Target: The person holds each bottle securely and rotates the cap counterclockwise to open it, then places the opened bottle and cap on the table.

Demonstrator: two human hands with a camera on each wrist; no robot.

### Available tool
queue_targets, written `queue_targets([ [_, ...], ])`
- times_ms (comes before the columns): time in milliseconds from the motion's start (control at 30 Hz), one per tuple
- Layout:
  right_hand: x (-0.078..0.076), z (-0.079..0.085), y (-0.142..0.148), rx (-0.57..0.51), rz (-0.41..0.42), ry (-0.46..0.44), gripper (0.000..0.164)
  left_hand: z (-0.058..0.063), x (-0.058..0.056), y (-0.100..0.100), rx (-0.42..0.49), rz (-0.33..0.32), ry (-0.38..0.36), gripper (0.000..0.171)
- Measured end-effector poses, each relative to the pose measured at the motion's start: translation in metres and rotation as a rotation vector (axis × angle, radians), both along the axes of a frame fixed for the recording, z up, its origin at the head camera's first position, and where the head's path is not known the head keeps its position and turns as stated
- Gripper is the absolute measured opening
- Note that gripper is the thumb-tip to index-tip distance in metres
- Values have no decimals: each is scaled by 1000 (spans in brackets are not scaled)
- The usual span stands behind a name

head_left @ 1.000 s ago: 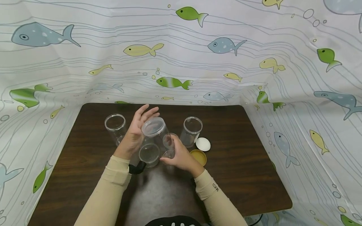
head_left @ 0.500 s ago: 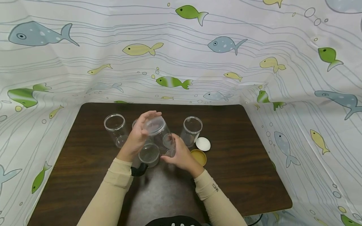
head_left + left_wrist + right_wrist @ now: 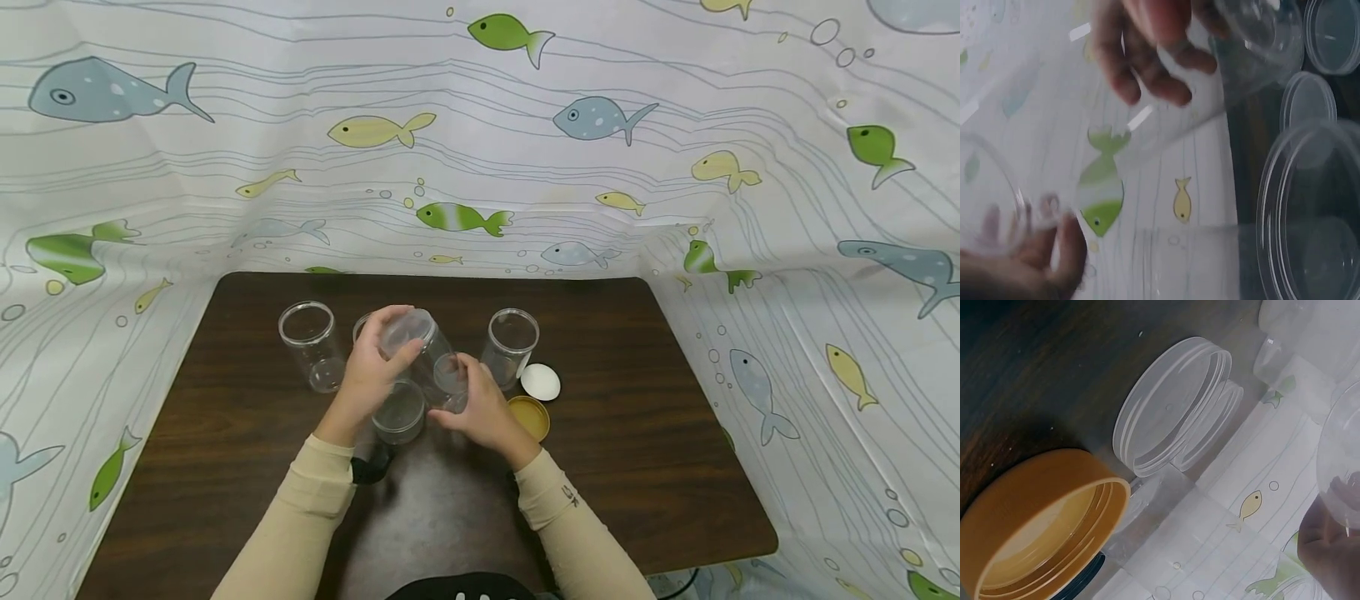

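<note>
My right hand (image 3: 483, 408) holds a clear cylindrical jar (image 3: 438, 367) by its lower body, tilted above the table. At the jar's upper end, my left hand (image 3: 367, 371) grips a clear lid (image 3: 397, 332), thumb on the near side and fingers behind. In the left wrist view, my left hand (image 3: 1041, 259) is at the lid's round edge (image 3: 1007, 181), while my right hand (image 3: 1154, 53) appears above. Under the held jar stands another clear round container (image 3: 399, 412), partly overlapped by my hands.
Clear open-topped jars stand at left (image 3: 309, 342) and right (image 3: 512, 346); another jar's rim (image 3: 360, 323) shows behind my left hand. A white lid (image 3: 541, 382) and a gold lid (image 3: 529, 417) lie right of my right hand. A fish-print curtain (image 3: 480, 150) borders the brown table (image 3: 637, 467).
My left hand, first spread beside the jar's top, has come in from the left and closed its thumb and fingers round the lid. My right hand has stayed on the jar.
</note>
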State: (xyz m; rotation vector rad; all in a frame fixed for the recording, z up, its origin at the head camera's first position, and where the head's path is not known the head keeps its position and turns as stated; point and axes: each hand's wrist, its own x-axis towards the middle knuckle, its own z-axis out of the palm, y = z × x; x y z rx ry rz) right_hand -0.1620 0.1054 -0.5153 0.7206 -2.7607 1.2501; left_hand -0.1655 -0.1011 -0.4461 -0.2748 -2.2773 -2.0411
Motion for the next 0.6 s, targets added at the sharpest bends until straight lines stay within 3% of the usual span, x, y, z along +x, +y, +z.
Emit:
queue_targets([
  [200, -1, -2, 0, 22, -38, 22, 87, 5, 7, 21, -111, 240, -36, 63],
  [300, 0, -2, 0, 13, -43, 13, 87, 6, 7, 26, -94, 275, -26, 69],
  [367, 1, -2, 1, -14, -40, -5, 86, 6, 7, 23, -49, 246, -23, 75],
  [433, 1, -2, 3, -41, -32, -23, 86, 5, 6, 16, 26, 174, -23, 83],
  [533, 1, 0, 6, -79, -3, -54, 88, 1, 3, 2, 194, -7, -28, 100],
  [600, 2, 2, 9, -99, 33, -72, 90, -3, -2, -8, 305, -169, -30, 106],
])
